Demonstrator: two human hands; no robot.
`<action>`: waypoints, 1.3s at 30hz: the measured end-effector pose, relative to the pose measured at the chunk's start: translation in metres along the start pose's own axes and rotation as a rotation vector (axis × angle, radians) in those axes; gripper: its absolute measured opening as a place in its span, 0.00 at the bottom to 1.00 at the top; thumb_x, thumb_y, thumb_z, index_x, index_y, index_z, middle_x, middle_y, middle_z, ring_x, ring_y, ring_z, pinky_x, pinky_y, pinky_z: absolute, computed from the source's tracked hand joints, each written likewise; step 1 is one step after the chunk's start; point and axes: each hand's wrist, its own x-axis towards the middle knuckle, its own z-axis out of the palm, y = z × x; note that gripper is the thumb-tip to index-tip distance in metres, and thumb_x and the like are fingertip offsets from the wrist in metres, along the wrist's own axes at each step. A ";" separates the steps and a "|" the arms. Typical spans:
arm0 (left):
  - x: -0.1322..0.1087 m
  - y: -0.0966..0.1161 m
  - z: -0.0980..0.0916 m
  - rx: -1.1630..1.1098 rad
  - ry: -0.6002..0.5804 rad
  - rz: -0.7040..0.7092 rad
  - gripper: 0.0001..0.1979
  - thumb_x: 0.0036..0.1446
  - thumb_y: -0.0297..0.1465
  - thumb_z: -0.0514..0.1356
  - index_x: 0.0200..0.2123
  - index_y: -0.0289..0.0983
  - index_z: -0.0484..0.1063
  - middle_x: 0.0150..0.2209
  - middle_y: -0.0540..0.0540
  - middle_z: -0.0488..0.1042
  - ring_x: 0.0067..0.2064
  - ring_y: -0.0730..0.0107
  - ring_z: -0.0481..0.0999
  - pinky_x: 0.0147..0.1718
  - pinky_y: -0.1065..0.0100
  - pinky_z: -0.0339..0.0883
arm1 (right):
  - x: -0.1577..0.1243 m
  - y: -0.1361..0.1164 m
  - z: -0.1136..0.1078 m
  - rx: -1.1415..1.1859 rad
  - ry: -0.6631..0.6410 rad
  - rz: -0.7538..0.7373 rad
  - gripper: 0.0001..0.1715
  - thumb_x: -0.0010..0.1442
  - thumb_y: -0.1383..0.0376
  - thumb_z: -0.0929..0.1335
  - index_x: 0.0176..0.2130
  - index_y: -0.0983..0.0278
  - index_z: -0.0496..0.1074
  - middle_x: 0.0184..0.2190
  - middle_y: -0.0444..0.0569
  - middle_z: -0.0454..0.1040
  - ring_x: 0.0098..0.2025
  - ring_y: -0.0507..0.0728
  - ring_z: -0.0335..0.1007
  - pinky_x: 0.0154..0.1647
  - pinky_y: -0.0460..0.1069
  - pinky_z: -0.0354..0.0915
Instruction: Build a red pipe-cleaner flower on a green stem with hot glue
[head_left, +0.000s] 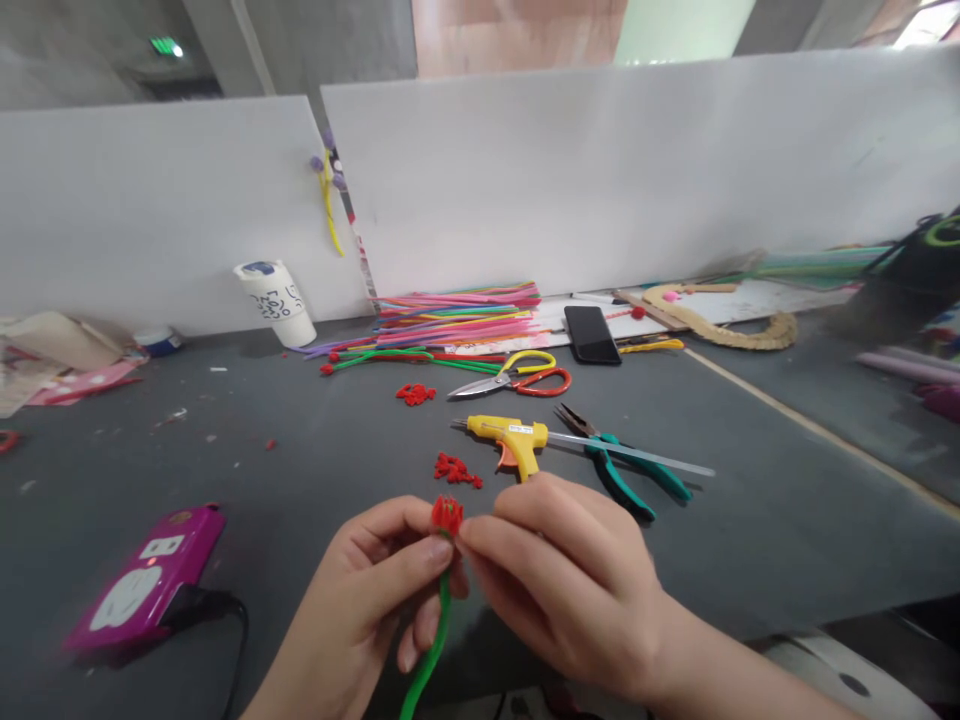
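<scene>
While the cup (276, 300) leans afar, left fingers (405, 575) and right fingers (499, 545) pinch the flower (447, 515).

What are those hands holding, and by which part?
A red-headed flower: left hand pinches the green stem just below the head; right hand pinches the head.

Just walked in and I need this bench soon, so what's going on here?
A person holds a small craft flower over a grey table. The left hand pinches its green stem just under the red head; the right hand presses its fingertips on that head from the side. A yellow glue gun, green-handled pliers, scissors and red scraps lie beyond the hands, untouched.
</scene>
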 end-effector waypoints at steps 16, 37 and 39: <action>-0.006 -0.002 0.002 0.047 0.031 0.009 0.12 0.38 0.38 0.74 0.24 0.38 0.79 0.14 0.54 0.69 0.12 0.85 0.63 0.10 0.84 0.54 | -0.003 -0.002 0.001 -0.047 0.046 -0.101 0.09 0.63 0.73 0.62 0.37 0.69 0.73 0.22 0.46 0.70 0.22 0.51 0.59 0.21 0.48 0.57; -0.013 0.003 0.010 0.146 0.045 0.068 0.15 0.34 0.42 0.74 0.19 0.39 0.78 0.14 0.55 0.64 0.13 0.84 0.63 0.12 0.82 0.55 | -0.002 -0.007 -0.005 0.000 0.117 -0.095 0.08 0.66 0.72 0.61 0.39 0.70 0.70 0.21 0.46 0.71 0.22 0.52 0.67 0.22 0.48 0.62; -0.013 0.002 0.009 0.166 0.038 0.081 0.15 0.34 0.43 0.74 0.18 0.38 0.78 0.14 0.54 0.64 0.14 0.84 0.63 0.13 0.81 0.54 | -0.001 -0.006 -0.006 -0.004 0.123 -0.100 0.09 0.66 0.72 0.61 0.39 0.70 0.70 0.21 0.46 0.71 0.21 0.51 0.66 0.22 0.48 0.62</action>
